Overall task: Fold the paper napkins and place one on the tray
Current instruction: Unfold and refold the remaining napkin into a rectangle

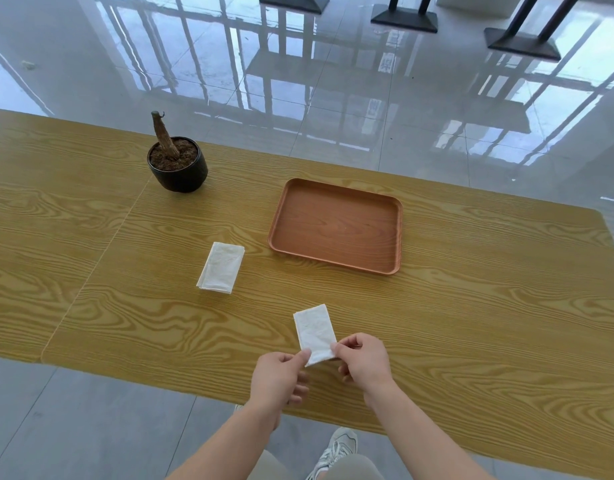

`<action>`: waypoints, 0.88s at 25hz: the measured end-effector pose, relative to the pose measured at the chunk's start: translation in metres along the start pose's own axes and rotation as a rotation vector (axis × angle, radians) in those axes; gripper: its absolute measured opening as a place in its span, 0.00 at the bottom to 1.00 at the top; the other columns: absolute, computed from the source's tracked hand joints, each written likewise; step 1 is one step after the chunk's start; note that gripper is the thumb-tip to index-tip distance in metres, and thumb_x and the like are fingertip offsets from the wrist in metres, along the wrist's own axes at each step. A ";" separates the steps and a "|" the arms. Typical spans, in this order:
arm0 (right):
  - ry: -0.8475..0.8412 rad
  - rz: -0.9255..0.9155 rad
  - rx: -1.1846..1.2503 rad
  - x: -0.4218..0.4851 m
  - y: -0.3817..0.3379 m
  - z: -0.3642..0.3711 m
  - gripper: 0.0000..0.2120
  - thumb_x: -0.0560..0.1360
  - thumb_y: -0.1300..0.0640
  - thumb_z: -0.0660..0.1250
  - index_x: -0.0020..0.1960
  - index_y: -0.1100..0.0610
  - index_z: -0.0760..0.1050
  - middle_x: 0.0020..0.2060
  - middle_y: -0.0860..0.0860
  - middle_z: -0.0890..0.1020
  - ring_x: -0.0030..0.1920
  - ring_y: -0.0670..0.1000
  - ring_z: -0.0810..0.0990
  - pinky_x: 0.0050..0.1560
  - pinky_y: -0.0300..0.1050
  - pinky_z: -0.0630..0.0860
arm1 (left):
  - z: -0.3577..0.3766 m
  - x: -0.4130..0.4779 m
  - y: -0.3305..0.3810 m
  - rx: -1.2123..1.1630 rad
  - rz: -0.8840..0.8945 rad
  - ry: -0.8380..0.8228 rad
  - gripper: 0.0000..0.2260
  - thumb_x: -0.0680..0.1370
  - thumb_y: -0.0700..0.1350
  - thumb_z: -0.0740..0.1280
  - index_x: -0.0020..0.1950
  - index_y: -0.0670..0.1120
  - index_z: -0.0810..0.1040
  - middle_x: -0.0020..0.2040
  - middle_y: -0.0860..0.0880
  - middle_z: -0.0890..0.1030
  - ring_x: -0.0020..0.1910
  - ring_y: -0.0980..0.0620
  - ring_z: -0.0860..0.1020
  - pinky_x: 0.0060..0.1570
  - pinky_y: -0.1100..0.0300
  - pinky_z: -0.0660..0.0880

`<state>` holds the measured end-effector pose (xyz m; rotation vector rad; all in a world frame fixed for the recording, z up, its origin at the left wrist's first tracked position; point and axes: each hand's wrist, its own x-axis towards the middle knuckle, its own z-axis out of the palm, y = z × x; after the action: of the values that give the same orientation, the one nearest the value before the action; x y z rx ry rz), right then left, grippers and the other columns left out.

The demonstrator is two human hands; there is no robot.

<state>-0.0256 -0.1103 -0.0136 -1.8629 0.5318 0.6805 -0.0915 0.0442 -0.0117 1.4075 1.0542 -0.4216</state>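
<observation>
White and folded into a narrow rectangle, the paper napkin was near the front edge of the yellow wood-grain table, held at its near end by both hands. The left hand pinched the near left corner between thumb and forefinger, and the right hand pinched the near right corner in the same way, so the fingers of both hands were closed on the paper. The other fingers of each hand were curled under the palm. Most of the napkin extended beyond the fingertips, away from the person. Its long axis ran from the hands toward the far side of the table, leaning a little to the left, and the far short edge pointed roughly toward the gap between the other objects. I could not tell whether the far end touched the table or was slightly lifted. A second folded white paper napkin lay flat farther away on the left, well apart from the hands. The brown rectangular wooden tray stood behind on the right, with nothing on it. A black round pot with a bare plant stem stood at the far left.
</observation>
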 end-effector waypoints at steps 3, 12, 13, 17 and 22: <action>-0.012 -0.005 0.030 -0.001 -0.002 0.003 0.05 0.74 0.61 0.74 0.42 0.61 0.79 0.34 0.54 0.84 0.27 0.48 0.79 0.28 0.42 0.77 | 0.002 0.002 -0.001 -0.083 -0.002 0.006 0.06 0.74 0.43 0.75 0.43 0.41 0.83 0.35 0.44 0.86 0.28 0.50 0.80 0.28 0.60 0.74; -0.145 -0.100 -0.089 0.001 -0.014 0.018 0.06 0.72 0.58 0.76 0.42 0.60 0.80 0.32 0.48 0.83 0.29 0.45 0.77 0.33 0.41 0.78 | -0.022 -0.001 0.008 0.007 0.140 0.154 0.01 0.72 0.41 0.74 0.40 0.46 0.83 0.33 0.49 0.85 0.29 0.55 0.80 0.33 0.58 0.78; -0.162 -0.112 -0.090 0.002 -0.018 0.022 0.06 0.72 0.59 0.76 0.42 0.60 0.80 0.32 0.49 0.83 0.29 0.45 0.77 0.33 0.41 0.78 | -0.027 -0.002 0.011 0.025 0.167 0.165 0.02 0.72 0.42 0.74 0.40 0.46 0.83 0.32 0.50 0.85 0.29 0.55 0.80 0.33 0.58 0.78; -0.222 -0.143 -0.073 0.007 -0.039 0.047 0.06 0.72 0.61 0.75 0.42 0.61 0.80 0.31 0.49 0.82 0.29 0.47 0.77 0.33 0.42 0.78 | -0.052 0.001 0.026 0.058 0.219 0.241 0.03 0.72 0.43 0.74 0.40 0.48 0.83 0.33 0.51 0.84 0.31 0.54 0.81 0.35 0.57 0.79; -0.250 -0.183 -0.090 0.012 -0.066 0.086 0.06 0.71 0.60 0.76 0.41 0.60 0.80 0.30 0.49 0.81 0.28 0.46 0.76 0.32 0.42 0.76 | -0.090 0.015 0.048 0.096 0.276 0.312 0.04 0.73 0.44 0.74 0.39 0.49 0.82 0.34 0.51 0.84 0.34 0.52 0.81 0.39 0.54 0.79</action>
<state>0.0070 -0.0066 -0.0033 -1.8486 0.1694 0.8098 -0.0769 0.1413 0.0193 1.7155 1.0765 -0.0513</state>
